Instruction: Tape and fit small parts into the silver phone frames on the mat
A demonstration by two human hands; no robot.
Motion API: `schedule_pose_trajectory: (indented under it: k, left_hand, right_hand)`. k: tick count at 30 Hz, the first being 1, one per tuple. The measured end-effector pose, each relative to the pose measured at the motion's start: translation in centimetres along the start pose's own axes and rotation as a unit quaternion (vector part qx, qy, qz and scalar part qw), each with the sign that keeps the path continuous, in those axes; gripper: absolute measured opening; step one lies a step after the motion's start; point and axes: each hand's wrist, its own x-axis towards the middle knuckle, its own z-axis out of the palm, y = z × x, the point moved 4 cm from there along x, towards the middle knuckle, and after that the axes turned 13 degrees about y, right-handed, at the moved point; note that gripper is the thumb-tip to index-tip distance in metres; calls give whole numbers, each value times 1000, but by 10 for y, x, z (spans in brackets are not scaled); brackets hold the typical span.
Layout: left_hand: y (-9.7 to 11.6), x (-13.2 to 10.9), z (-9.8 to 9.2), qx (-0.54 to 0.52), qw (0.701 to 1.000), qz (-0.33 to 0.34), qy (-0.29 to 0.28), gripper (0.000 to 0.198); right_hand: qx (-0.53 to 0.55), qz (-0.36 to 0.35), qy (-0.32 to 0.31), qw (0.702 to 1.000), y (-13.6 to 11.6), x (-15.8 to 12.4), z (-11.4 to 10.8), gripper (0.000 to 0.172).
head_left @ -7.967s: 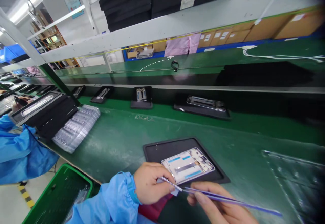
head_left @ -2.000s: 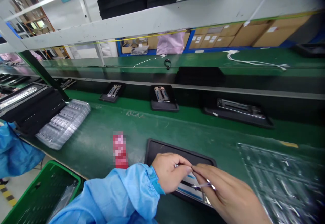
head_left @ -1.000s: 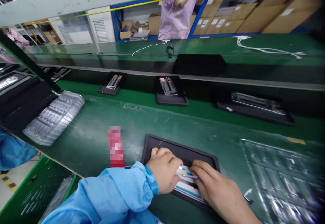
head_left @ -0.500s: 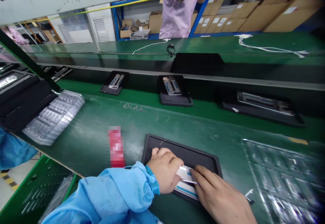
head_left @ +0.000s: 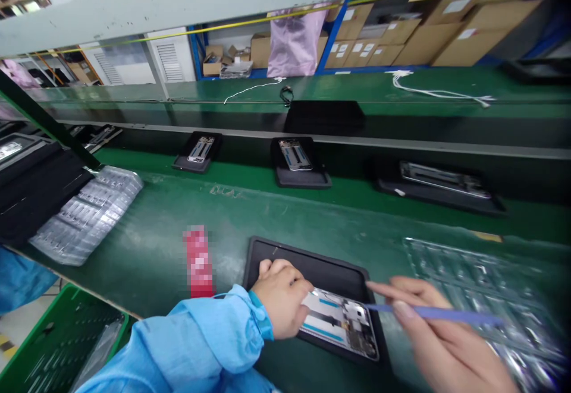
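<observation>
Pinching strip (head_left: 435, 313) in our right hand (head_left: 446, 351) | our left hand (head_left: 283, 304) curled on frame (head_left: 341, 321), at tray's (head_left: 312, 265) near edge | since before, we drew right hand off frame, strip trailing rightward

Matt against gloss
Shiny metallic phone frame (head_left: 341, 321) in matt black tray (head_left: 312, 265); smooth purple plastic strip (head_left: 437, 313); dull, scuffed green table (head_left: 285, 214).

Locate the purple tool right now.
Head view, lower right: the purple tool is pinched in the right hand, its tip at the phone frame.
</observation>
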Motion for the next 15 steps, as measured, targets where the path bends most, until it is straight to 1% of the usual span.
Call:
schedule_pose_trajectory:
  k: [3, 7, 15]
  left_hand:
    - [0, 0, 0, -2, 1000, 1, 8, 34]
    - [1, -1, -1, -2, 1000, 2, 13, 32]
    - [2, -1, 0, -6, 1000, -3, 13, 33]
  right_hand:
    - [10, 23, -43, 999, -5, -5, 18, 38]
    - [2, 17, -46, 999, -7, -9, 37, 32]
    - [-1, -30, -70, 997, -14, -7, 44, 29]
